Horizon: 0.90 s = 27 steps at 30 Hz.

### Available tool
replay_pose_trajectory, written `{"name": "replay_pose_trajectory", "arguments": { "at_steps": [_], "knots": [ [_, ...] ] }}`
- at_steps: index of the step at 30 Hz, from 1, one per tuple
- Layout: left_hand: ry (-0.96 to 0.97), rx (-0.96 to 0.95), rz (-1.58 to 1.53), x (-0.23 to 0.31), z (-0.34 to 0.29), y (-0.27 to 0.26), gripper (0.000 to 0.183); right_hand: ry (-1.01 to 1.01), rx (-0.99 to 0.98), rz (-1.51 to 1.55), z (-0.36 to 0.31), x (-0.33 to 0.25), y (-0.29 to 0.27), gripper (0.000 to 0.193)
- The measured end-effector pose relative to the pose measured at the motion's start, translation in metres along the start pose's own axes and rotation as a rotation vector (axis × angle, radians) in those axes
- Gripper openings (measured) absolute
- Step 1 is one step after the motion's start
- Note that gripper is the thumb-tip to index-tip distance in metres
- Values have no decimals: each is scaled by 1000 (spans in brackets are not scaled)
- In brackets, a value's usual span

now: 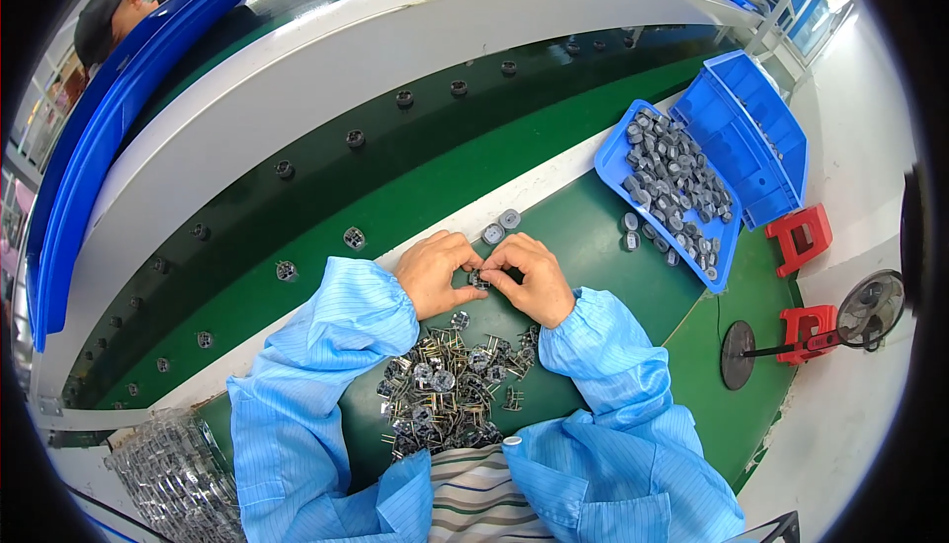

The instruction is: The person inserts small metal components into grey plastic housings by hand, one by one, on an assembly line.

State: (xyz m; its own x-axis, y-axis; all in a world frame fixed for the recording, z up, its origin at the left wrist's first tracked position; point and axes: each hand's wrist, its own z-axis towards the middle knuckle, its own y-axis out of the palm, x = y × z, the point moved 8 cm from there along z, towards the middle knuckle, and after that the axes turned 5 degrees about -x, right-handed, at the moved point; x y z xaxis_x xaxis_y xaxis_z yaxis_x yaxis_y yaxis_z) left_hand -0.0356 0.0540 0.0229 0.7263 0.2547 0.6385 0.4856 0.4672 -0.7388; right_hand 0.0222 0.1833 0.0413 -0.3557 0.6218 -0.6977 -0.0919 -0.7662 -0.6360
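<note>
Between left hand (433, 271) and right hand (535, 281), a small dark part (478, 280), partly hidden.

Small clear-and-dark plastic parts (442, 381) bristle with shiny metal pins (513, 402) against a smooth, low-sheen green tabletop (613, 256); round grey plastic discs (680, 163) look matt against a glossy blue plastic tray (614, 156), and striped light-blue cloth sleeves (361, 311) show creases.

Left arm (316, 345) and right arm (628, 370) are slanting inward from below; left grip (431, 274) and right grip (537, 284) are facing each other closely, fingers (509, 254) curling, thumbs (467, 294) pinching inward.
</note>
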Motion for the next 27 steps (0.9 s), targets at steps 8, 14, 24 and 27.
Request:
{"name": "replay_pose_trajectory", "arguments": {
  "at_steps": [8,14,24,27],
  "knots": [
    [-11,20,-22,-3,-1,1,35,-112,47,-212,2,-19,1,19],
    [-27,12,-33,-4,-2,-7,32,79,54,-33,-3,-2,3,19],
    [-601,47,423,-83,-15,-92,30,-234,-383,95,-9,-40,36,12],
    [-599,55,535,-64,-9,-88,36,-188,-312,120,-6,-25,24,10]
  ]
}}
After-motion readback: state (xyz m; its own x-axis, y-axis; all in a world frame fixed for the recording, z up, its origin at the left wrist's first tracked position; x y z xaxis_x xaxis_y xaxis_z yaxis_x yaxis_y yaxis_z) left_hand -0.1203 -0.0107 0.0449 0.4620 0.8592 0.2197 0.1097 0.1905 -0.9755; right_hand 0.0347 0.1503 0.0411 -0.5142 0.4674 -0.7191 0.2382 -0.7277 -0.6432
